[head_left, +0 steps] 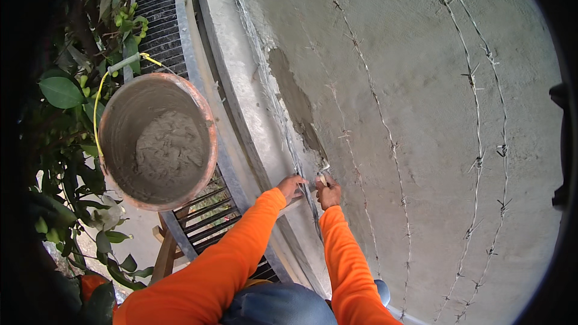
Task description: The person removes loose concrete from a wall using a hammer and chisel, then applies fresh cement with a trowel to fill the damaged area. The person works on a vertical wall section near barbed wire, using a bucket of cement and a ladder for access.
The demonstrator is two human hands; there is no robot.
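Below a patch of darker wet mortar [289,84] on the grey rendered wall, my right hand [329,192] grips a small trowel [323,177] by its pale handle, its blade against the patch's lower end. Just left of it, my left hand [290,186] has bent fingers at a bundle of wires [282,119] running along the pale ledge [235,66]; what they hold is unclear. An orange bucket [206,159] with grey mortar inside and a yellow handle is to the left of both hands.
A metal grated walkway [156,18] runs under the bucket. Strands of barbed wire [392,144] stretch over the wall at the right. Leafy branches [60,90] crowd the left side, above a wooden piece [164,254] beside the walkway. My knees [277,307] show at the lower edge.
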